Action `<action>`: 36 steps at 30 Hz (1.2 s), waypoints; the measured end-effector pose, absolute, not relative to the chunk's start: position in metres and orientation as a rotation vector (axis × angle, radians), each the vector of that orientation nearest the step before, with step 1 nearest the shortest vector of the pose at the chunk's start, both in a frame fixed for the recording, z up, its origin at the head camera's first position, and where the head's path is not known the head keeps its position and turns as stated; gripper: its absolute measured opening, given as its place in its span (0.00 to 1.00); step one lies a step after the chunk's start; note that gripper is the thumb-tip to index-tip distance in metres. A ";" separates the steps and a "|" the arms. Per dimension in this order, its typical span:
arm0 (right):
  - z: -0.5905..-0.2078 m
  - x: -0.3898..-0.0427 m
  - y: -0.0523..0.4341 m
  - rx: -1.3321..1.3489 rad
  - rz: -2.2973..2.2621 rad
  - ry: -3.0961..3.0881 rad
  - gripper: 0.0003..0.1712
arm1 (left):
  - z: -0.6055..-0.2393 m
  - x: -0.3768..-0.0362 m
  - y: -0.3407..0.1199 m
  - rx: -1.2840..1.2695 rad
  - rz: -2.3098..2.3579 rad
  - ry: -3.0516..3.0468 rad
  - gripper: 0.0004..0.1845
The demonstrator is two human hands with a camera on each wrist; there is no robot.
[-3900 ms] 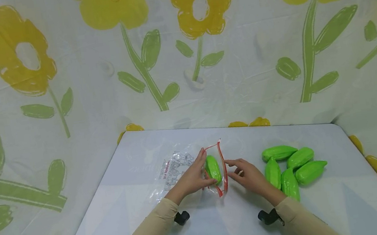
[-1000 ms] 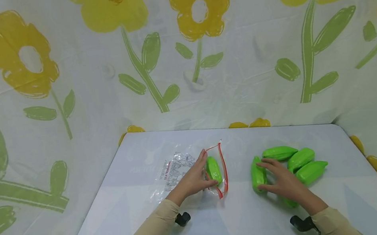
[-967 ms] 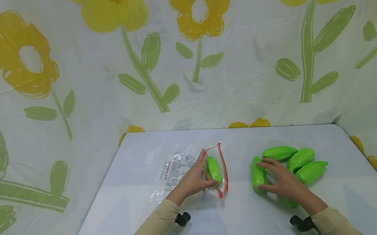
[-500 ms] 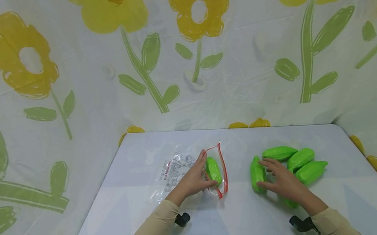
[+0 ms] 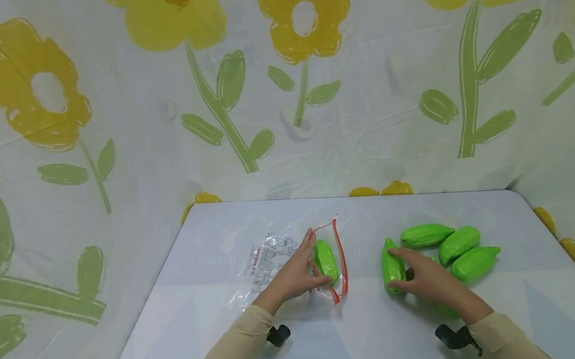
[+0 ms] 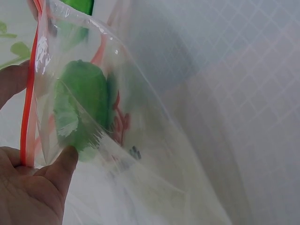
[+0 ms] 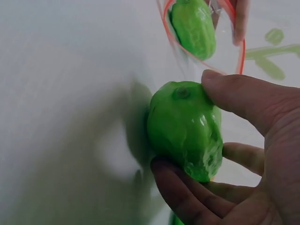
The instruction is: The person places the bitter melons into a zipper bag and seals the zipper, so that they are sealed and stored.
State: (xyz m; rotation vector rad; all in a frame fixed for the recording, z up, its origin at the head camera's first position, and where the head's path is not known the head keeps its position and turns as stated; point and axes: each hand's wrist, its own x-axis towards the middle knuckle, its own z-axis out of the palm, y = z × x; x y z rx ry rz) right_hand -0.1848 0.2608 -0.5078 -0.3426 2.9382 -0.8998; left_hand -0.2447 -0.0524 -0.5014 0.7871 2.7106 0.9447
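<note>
A clear zip bag with a red mouth rim lies on the table, one green toy fruit inside it. My left hand holds the bag's mouth open by the rim; the left wrist view shows the thumb against the plastic, the bagged fruit behind it. My right hand grips another green fruit at the left of the pile; in the right wrist view thumb and fingers curl around this fruit.
Three more green fruits lie bunched at the right of the white table. A flowered cloth hangs behind and around the table. The open bag mouth lies just beyond the held fruit.
My right hand left the bag's mouth, went to the pile at the right, and closed around the leftmost fruit. The left hand has stayed on the bag.
</note>
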 end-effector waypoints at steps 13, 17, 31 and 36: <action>-0.508 -0.188 0.257 -0.375 -0.890 2.946 0.47 | -0.503 -0.245 -0.052 0.789 0.948 2.709 0.59; -0.509 -0.188 0.257 -0.375 -0.892 2.950 0.47 | -0.503 -0.245 -0.052 0.785 0.947 2.710 0.59; -0.507 -0.189 0.254 -0.368 -0.923 2.937 0.46 | -0.505 -0.245 -0.052 0.788 0.956 2.703 0.58; -0.506 -0.191 0.254 -0.374 -0.961 2.930 0.46 | -0.503 -0.245 -0.052 0.801 0.962 2.704 0.58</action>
